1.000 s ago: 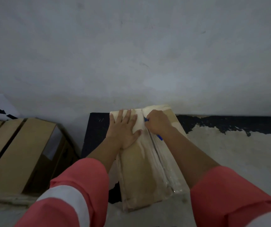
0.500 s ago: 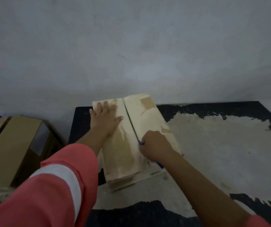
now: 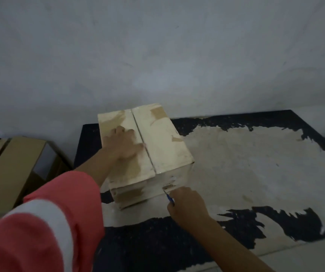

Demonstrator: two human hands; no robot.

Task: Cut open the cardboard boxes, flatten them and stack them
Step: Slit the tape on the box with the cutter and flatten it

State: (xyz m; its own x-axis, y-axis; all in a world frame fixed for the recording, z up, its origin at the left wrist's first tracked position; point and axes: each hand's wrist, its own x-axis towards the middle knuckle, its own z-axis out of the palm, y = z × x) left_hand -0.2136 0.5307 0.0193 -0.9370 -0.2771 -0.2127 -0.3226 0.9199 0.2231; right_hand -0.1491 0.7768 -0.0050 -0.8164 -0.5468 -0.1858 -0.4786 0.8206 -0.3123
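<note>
A pale cardboard box point(image 3: 161, 142) stands on a worn black table point(image 3: 255, 173), its two top flaps meeting along a centre seam with a slit running its length. My left hand point(image 3: 123, 145) presses flat on the left flap, fingers spread. My right hand point(image 3: 187, 208) grips a small blue-handled cutter point(image 3: 169, 198) at the box's near face, just below the seam's end. The blade tip touches the taped front edge.
Several brown cardboard boxes point(image 3: 10, 169) lie on the left beside the table. A grey wall rises directly behind the box. The table's right half shows a wide patch of peeled, pale surface.
My right hand has drawn the cutter along the seam from the far end toward me, over the top edge and down onto the near face. My left hand stays pressed on the left flap.
</note>
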